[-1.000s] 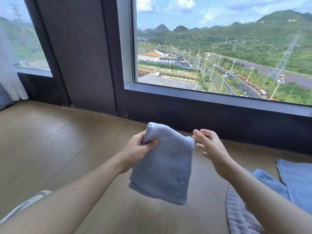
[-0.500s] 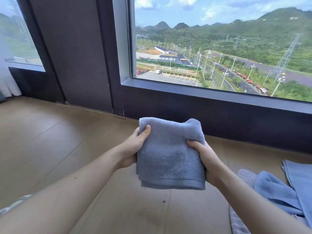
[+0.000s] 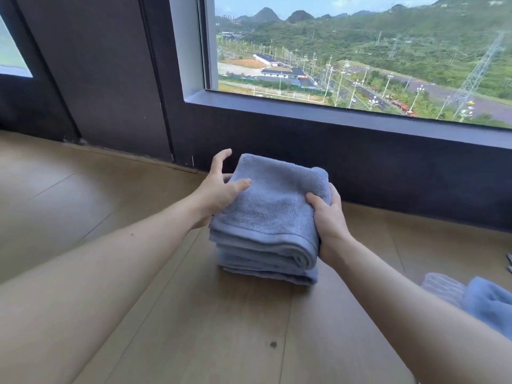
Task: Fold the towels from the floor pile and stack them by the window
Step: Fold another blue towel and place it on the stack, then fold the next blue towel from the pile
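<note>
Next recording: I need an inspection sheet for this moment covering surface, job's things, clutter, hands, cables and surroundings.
Surface: wooden floor, with one small dark spot.
Job's things: folded blue towel on top of a stack of folded blue towels below the window; unfolded blue towel at the right edge.
Clutter: striped cloth beside the unfolded towel.
Hands: left hand holds the top towel's left edge, thumb on top; right hand grips its right edge.
Cables: nothing seen.
Surroundings: window looking onto hills and a road; dark wall beneath it.
</note>
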